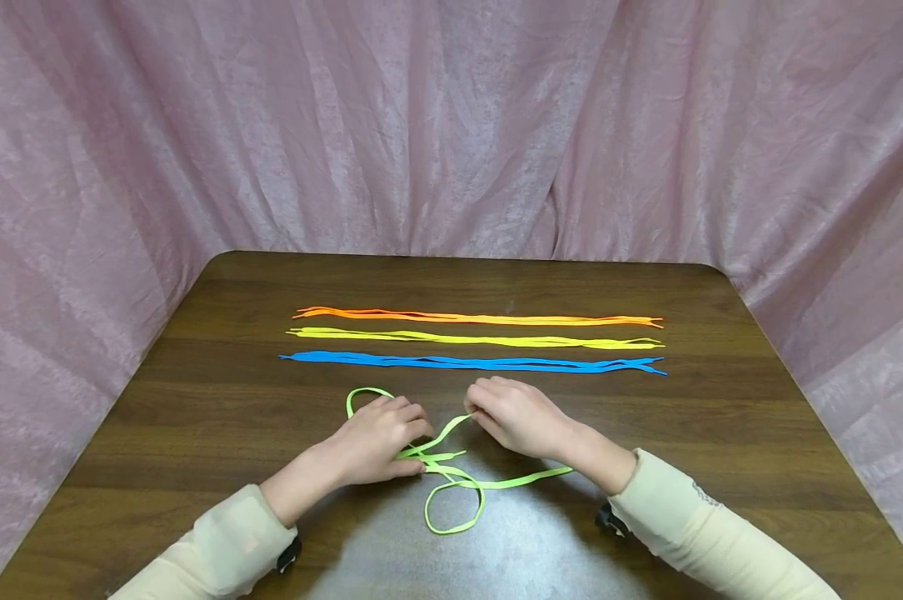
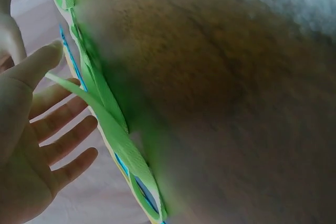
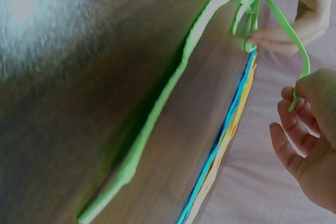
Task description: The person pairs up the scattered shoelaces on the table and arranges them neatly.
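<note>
A light green shoelace [image 1: 526, 480] lies on the table in loose loops, crossing itself between the hands. My right hand [image 1: 522, 417] pinches one end of it between thumb and forefinger, and the shoelace tip [image 3: 292, 106] pokes out below the pinch in the right wrist view. From there a stretch rises off the tangle toward that hand. My left hand [image 1: 380, 442] is over the left part of the tangle, partly hiding a loop. Its thumb and fingers are spread apart around the crossings, as the left wrist view shows [image 2: 31, 145].
Beyond the hands, a blue shoelace pair [image 1: 459, 363], a yellow pair [image 1: 459, 339] and an orange pair [image 1: 459, 318] lie straight in parallel rows. The brown wooden table [image 1: 197, 400] ends at a pink curtain [image 1: 459, 125] behind it.
</note>
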Available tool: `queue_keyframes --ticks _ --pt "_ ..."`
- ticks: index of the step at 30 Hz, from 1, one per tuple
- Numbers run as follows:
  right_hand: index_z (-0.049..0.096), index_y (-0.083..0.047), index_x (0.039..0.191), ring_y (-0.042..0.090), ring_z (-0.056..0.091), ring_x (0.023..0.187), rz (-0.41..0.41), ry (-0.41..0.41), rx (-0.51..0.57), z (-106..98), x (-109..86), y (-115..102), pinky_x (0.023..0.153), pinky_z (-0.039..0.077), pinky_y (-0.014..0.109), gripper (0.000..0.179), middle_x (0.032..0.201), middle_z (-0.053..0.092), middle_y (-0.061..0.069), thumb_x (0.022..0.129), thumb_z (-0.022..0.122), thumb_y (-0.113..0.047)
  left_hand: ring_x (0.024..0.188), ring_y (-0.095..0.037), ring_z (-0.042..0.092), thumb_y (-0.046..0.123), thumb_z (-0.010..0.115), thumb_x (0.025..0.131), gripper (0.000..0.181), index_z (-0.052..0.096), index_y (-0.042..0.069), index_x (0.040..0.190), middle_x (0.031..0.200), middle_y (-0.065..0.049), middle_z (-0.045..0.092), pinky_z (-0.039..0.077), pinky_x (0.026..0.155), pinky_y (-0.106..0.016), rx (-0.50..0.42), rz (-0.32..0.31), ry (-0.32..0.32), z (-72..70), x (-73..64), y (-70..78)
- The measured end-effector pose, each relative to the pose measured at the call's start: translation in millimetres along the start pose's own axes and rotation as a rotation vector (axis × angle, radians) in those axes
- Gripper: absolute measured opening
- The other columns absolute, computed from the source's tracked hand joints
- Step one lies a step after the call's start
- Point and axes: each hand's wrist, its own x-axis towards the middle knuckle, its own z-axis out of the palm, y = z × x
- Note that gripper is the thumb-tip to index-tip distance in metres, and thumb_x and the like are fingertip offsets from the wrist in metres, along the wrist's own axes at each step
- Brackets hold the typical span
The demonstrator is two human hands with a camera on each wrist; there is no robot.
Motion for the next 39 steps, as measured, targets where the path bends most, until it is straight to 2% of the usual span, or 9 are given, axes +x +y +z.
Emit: queue_keyframes --ticks 7,12,17,21,29,37,39 --pt "0.05 -0.016 0.082 0.007 0.04 0.066 0.064 0.022 -0.002 -6 -0.4 7 0.059 0.036 0.019 0.015 0.076 0.047 -0.009 0.084 0.062 -0.008 0.078 -0.013 0.054 0.028 0.067 0.08 0.009 0.065 0.02 0.078 0.08 0.008 0.057 0.043 0.074 -0.031 0.046 -0.003 0.018 0.1 0.8 0.4" --pt "0.05 -0.015 0.081 0.007 0.04 0.066 0.093 0.003 -0.003 -8 -4.6 11 0.058 0.035 0.019 0.015 0.075 0.046 -0.009 0.084 0.063 -0.007 0.067 -0.009 0.052 0.023 0.063 0.085 0.014 0.061 0.021 0.071 0.069 0.011 0.051 0.039 0.063 -0.028 0.008 -0.031 0.026 -3.3 -0.4 0.6" --pt "0.05 -0.015 0.081 0.007 0.04 0.067 0.126 -0.028 0.001 -9 -12.2 14 0.059 0.036 0.02 0.016 0.075 0.047 -0.009 0.085 0.064 -0.008 0.055 -0.003 0.041 0.021 0.062 0.087 0.019 0.057 0.021 0.068 0.061 0.013 0.042 0.036 0.056 -0.024 -0.053 -0.057 0.03 -9.0 -3.6 -0.8" --pt "0.051 -0.015 0.081 0.007 0.04 0.068 0.141 -0.041 -0.003 -11 -19.2 19 0.059 0.037 0.021 0.015 0.076 0.047 -0.008 0.085 0.063 -0.007 0.053 -0.002 0.035 0.021 0.061 0.088 0.02 0.057 0.021 0.068 0.06 0.015 0.039 0.032 0.051 -0.02 -0.095 -0.084 0.013 -12.7 -7.7 -2.5" --pt "0.061 -0.014 0.087 0.008 0.053 0.076 0.175 -0.085 0.006 -18 -33.3 30 0.065 0.046 0.024 0.009 0.083 0.057 -0.008 0.084 0.063 -0.006 0.054 -0.002 0.038 0.018 0.059 0.089 0.014 0.059 0.018 0.075 0.063 0.015 0.046 0.033 0.048 -0.02 -0.166 -0.159 -0.039 -16.4 -15.9 -6.0" --pt "0.06 -0.012 0.082 0.006 0.046 0.07 0.21 -0.07 -0.017 -26 -53.1 49 0.061 0.043 0.024 0.009 0.078 0.053 -0.008 0.083 0.063 -0.004 0.056 0.001 0.042 0.015 0.059 0.089 0.011 0.062 0.018 0.079 0.071 0.012 0.059 0.035 0.049 -0.02 -0.176 -0.181 -0.026 -18.7 -20.4 -10.6" --pt "0.06 -0.012 0.082 0.005 0.045 0.069 0.228 -0.065 -0.02 -29 -58.6 54 0.061 0.042 0.024 0.009 0.078 0.052 -0.008 0.083 0.063 -0.003 0.056 0.001 0.042 0.015 0.058 0.089 0.011 0.063 0.017 0.08 0.069 0.012 0.059 0.035 0.049 -0.02 -0.178 -0.188 -0.023 -19.2 -21.3 -12.5"
